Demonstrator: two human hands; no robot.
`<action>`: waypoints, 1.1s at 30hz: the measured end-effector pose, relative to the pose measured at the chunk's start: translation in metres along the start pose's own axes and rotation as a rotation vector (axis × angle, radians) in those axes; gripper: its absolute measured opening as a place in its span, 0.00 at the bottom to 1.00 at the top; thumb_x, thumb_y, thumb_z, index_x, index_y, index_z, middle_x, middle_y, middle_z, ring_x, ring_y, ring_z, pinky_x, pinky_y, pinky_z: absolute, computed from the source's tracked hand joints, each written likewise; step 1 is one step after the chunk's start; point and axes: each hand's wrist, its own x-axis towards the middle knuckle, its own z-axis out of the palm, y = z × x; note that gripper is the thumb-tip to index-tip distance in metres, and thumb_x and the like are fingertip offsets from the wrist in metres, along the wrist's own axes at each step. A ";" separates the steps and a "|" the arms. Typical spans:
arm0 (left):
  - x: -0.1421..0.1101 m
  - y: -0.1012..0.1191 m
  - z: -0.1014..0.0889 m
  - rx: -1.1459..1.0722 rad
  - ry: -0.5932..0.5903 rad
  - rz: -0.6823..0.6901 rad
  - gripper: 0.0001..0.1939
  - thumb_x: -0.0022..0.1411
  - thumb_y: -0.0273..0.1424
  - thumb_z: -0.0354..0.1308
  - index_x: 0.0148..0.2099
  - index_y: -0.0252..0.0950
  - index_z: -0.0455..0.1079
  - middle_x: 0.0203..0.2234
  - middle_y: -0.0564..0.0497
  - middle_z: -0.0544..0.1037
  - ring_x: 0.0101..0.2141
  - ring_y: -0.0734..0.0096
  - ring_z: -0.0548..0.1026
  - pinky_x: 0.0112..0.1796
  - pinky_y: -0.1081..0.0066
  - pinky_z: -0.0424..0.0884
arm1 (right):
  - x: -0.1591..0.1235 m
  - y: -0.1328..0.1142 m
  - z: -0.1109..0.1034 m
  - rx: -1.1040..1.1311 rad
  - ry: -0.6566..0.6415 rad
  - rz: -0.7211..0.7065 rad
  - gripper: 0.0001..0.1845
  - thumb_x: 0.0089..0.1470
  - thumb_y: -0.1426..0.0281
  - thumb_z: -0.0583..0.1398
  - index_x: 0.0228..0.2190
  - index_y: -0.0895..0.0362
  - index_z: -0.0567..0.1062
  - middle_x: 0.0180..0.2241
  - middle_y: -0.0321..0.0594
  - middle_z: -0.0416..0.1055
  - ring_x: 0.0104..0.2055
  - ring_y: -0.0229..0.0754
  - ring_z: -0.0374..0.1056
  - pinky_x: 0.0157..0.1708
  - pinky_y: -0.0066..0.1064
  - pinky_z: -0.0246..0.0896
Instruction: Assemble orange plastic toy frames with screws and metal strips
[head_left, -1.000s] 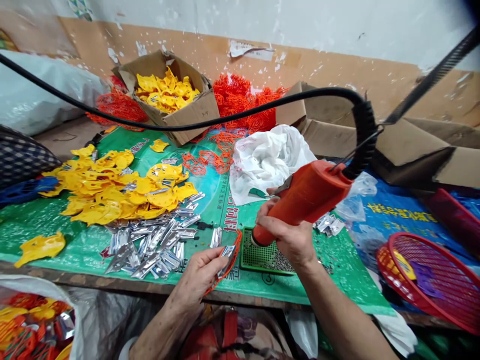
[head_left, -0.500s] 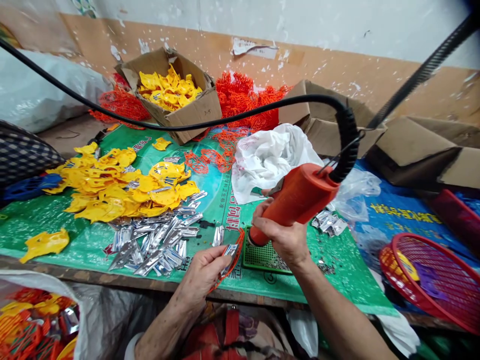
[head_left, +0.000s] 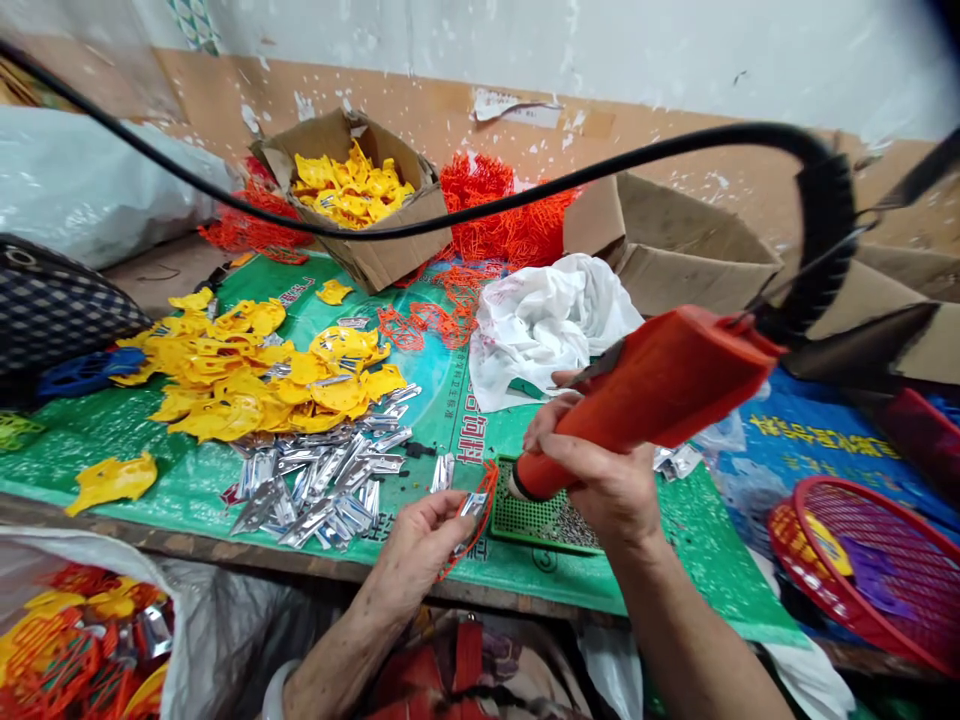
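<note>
My left hand [head_left: 420, 548] pinches a shiny metal plate [head_left: 474, 504] together with a thin orange plastic frame [head_left: 491, 482] above the table's front edge. My right hand [head_left: 611, 490] is wrapped round a red-orange electric screwdriver [head_left: 645, 385]. The tool slants, its tip down and to the left, over a green perforated tray [head_left: 517, 518] that holds many small screws [head_left: 574, 525]. Whether the tip touches the screws I cannot tell. Behind my left hand lie a few metal plates [head_left: 442, 472], and further left a heap of metal plates [head_left: 322, 490] borders yellow plastic parts [head_left: 247, 375].
A black cable [head_left: 450, 228] arches across the view to the tool. At the back stand a carton [head_left: 397, 250] of yellow parts, orange netting-like plastic and a white cloth bag [head_left: 547, 310]. A red basket [head_left: 787, 560] is at right, an open sack [head_left: 187, 620] at lower left.
My right hand and the screwdriver have shifted right, and the tool leans over further. My left hand keeps its hold on the plate and frame. The view has turned slightly.
</note>
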 end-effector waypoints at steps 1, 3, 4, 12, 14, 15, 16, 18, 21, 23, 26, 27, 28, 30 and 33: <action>0.000 -0.001 0.001 0.006 0.015 0.010 0.14 0.51 0.40 0.68 0.36 0.34 0.78 0.28 0.51 0.80 0.29 0.69 0.72 0.34 0.72 0.64 | 0.000 -0.004 0.000 0.021 0.001 -0.007 0.09 0.38 0.72 0.65 0.26 0.53 0.72 0.22 0.32 0.68 0.24 0.39 0.66 0.29 0.37 0.65; -0.001 -0.004 0.002 0.019 0.030 0.024 0.13 0.52 0.38 0.67 0.36 0.34 0.78 0.27 0.52 0.79 0.28 0.71 0.71 0.32 0.73 0.62 | -0.001 -0.013 0.001 0.082 -0.010 -0.022 0.13 0.37 0.73 0.65 0.31 0.52 0.73 0.21 0.31 0.69 0.24 0.39 0.66 0.28 0.36 0.65; -0.001 -0.005 0.003 0.031 0.031 0.027 0.13 0.52 0.38 0.67 0.36 0.34 0.78 0.27 0.52 0.78 0.28 0.72 0.70 0.31 0.73 0.62 | -0.002 -0.016 0.002 0.120 -0.026 -0.029 0.16 0.38 0.74 0.64 0.34 0.51 0.73 0.21 0.30 0.69 0.23 0.39 0.66 0.27 0.36 0.64; -0.007 -0.001 0.003 0.052 -0.017 0.089 0.12 0.55 0.36 0.64 0.39 0.34 0.79 0.26 0.53 0.77 0.26 0.72 0.68 0.29 0.73 0.59 | -0.006 -0.028 0.009 0.077 -0.110 -0.101 0.17 0.48 0.61 0.61 0.42 0.48 0.71 0.22 0.32 0.59 0.22 0.39 0.62 0.25 0.37 0.65; -0.011 0.003 0.003 0.056 -0.040 0.135 0.11 0.56 0.34 0.63 0.41 0.35 0.79 0.28 0.52 0.78 0.28 0.71 0.68 0.31 0.72 0.59 | -0.007 -0.027 0.009 0.089 -0.140 -0.102 0.15 0.49 0.59 0.60 0.40 0.48 0.72 0.22 0.32 0.57 0.22 0.39 0.61 0.25 0.38 0.65; -0.013 0.005 0.002 0.064 -0.048 0.162 0.11 0.56 0.33 0.63 0.41 0.36 0.80 0.28 0.52 0.78 0.29 0.71 0.68 0.32 0.72 0.60 | -0.007 -0.026 0.009 0.116 -0.150 -0.098 0.14 0.49 0.59 0.61 0.39 0.48 0.73 0.22 0.32 0.57 0.22 0.38 0.60 0.25 0.37 0.65; -0.015 0.006 0.002 0.076 -0.054 0.188 0.10 0.57 0.33 0.62 0.41 0.36 0.80 0.29 0.52 0.78 0.30 0.70 0.68 0.33 0.72 0.60 | -0.007 -0.026 0.009 0.151 -0.153 -0.091 0.12 0.48 0.60 0.61 0.37 0.49 0.73 0.22 0.32 0.57 0.22 0.38 0.60 0.25 0.37 0.65; -0.017 0.009 0.000 0.103 -0.060 0.235 0.10 0.59 0.34 0.62 0.40 0.37 0.80 0.30 0.52 0.78 0.32 0.69 0.69 0.35 0.72 0.61 | -0.007 -0.025 0.009 0.215 -0.150 -0.074 0.12 0.46 0.60 0.64 0.35 0.48 0.74 0.22 0.32 0.58 0.22 0.37 0.59 0.25 0.36 0.64; -0.018 0.009 -0.002 0.144 -0.073 0.304 0.08 0.60 0.33 0.62 0.39 0.38 0.81 0.31 0.53 0.78 0.34 0.69 0.69 0.38 0.72 0.61 | -0.009 -0.026 0.008 0.315 -0.183 -0.047 0.18 0.43 0.62 0.66 0.40 0.48 0.75 0.22 0.32 0.61 0.21 0.37 0.59 0.25 0.35 0.63; -0.017 0.007 -0.002 0.161 -0.079 0.334 0.07 0.59 0.31 0.62 0.37 0.38 0.81 0.30 0.53 0.77 0.34 0.69 0.68 0.39 0.72 0.60 | -0.010 -0.026 0.007 0.397 -0.228 -0.035 0.22 0.42 0.63 0.66 0.42 0.51 0.75 0.22 0.32 0.63 0.22 0.37 0.60 0.26 0.34 0.62; -0.015 0.006 -0.002 0.149 -0.093 0.337 0.06 0.59 0.30 0.62 0.36 0.38 0.80 0.29 0.54 0.75 0.33 0.71 0.67 0.37 0.73 0.60 | -0.010 -0.026 0.006 0.463 -0.259 -0.024 0.24 0.41 0.65 0.66 0.43 0.54 0.75 0.23 0.33 0.66 0.23 0.36 0.61 0.26 0.34 0.62; -0.014 0.006 -0.002 0.137 -0.101 0.332 0.06 0.59 0.30 0.62 0.36 0.38 0.80 0.29 0.54 0.75 0.33 0.71 0.67 0.37 0.73 0.60 | -0.011 -0.026 0.006 0.468 -0.261 -0.024 0.24 0.40 0.65 0.67 0.43 0.54 0.76 0.23 0.33 0.67 0.23 0.36 0.61 0.26 0.34 0.62; -0.014 0.005 -0.002 0.124 -0.109 0.327 0.06 0.59 0.29 0.62 0.36 0.38 0.80 0.29 0.55 0.75 0.33 0.72 0.67 0.37 0.74 0.60 | -0.011 -0.026 0.006 0.471 -0.262 -0.025 0.24 0.40 0.65 0.67 0.43 0.54 0.76 0.22 0.33 0.67 0.23 0.36 0.61 0.26 0.34 0.62; -0.014 0.005 -0.002 0.106 -0.117 0.318 0.05 0.59 0.29 0.62 0.36 0.38 0.80 0.29 0.55 0.75 0.33 0.72 0.67 0.36 0.74 0.60 | -0.011 -0.025 0.006 0.476 -0.267 -0.027 0.24 0.40 0.66 0.67 0.43 0.54 0.76 0.23 0.32 0.68 0.23 0.36 0.61 0.26 0.34 0.62; -0.015 0.005 -0.001 0.100 -0.114 0.312 0.06 0.59 0.29 0.62 0.37 0.38 0.80 0.29 0.55 0.75 0.33 0.72 0.67 0.36 0.74 0.60 | -0.010 -0.023 0.006 0.483 -0.278 -0.024 0.24 0.40 0.66 0.66 0.43 0.54 0.75 0.23 0.32 0.68 0.23 0.36 0.62 0.27 0.34 0.62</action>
